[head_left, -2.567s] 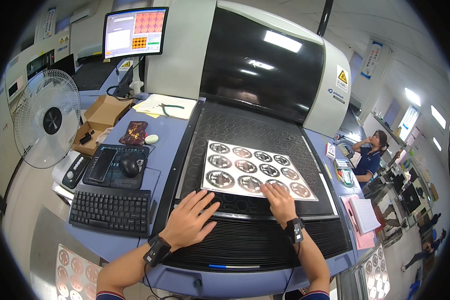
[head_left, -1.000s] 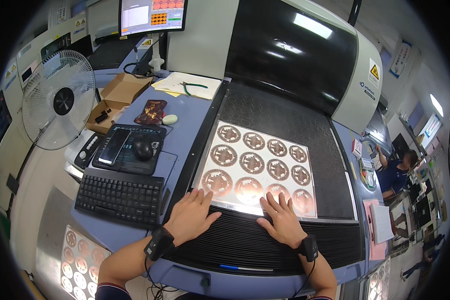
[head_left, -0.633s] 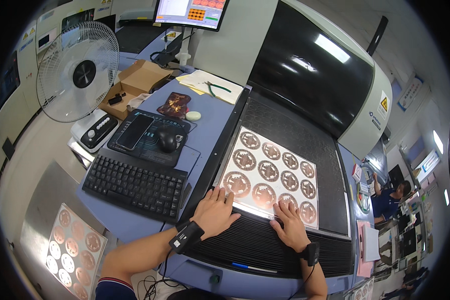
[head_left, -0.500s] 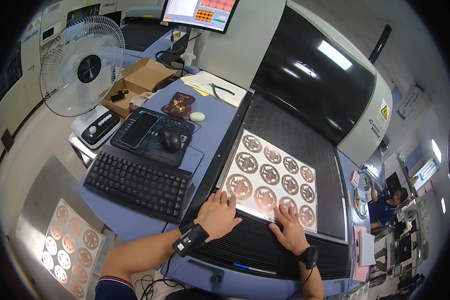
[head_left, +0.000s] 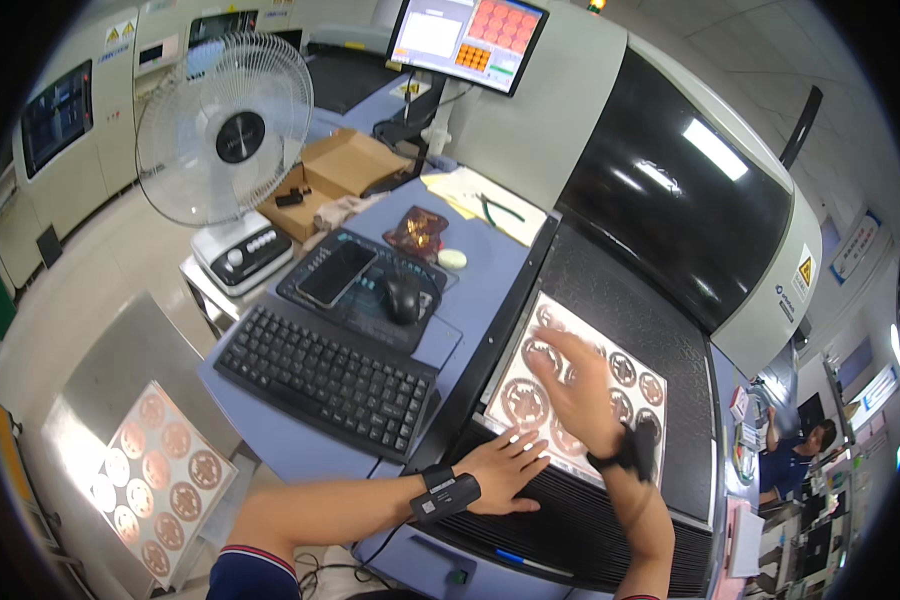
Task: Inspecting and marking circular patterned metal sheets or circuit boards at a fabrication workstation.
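A pale panel printed with rows of round copper-coloured patterns lies on the dark bed of a machine. My left hand is open, its fingertips resting at the panel's near left edge and its palm over black ribbed bellows. Above the panel, slightly blurred, my right hand reaches toward the far left with fingers outstretched. It holds nothing, and it hides several of the patterns. Whether it touches the panel I cannot tell. Both wrists wear black strapped devices.
A keyboard, phone, mouse and green-handled pliers lie on the blue desk left of the bed. Similar panels rest on a metal surface at lower left. A dark machine hood rises beyond; a fan stands far left.
My right hand has lifted from the panel's near edge and swung up and left over it. My left hand stays by the near left edge. The whole view has shifted.
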Available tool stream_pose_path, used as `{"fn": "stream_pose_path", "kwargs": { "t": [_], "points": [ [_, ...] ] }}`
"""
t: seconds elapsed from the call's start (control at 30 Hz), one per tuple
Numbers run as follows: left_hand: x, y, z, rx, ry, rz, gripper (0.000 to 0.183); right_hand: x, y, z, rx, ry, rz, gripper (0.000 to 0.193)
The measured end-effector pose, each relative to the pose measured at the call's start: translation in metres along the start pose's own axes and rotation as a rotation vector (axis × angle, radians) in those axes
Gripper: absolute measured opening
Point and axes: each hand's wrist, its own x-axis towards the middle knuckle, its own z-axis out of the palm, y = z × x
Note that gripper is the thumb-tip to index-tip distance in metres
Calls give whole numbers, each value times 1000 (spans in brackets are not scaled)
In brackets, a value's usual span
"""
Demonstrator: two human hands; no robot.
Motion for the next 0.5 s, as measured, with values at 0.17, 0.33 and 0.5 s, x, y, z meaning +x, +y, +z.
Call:
{"fn": "stream_pose_path", "kwargs": {
  "t": [0.17,0.33,0.5],
  "points": [
    [1,1,8,41,-68,47,83,75,36,157,109,-4,32,64],
    [-7,-3,5,-94,7,110,76,102,29,236,-56,-82,108,80],
    [-8,-7,21,-166,221,123,81,113,45,248,106,33,-86,59]
  ]
}}
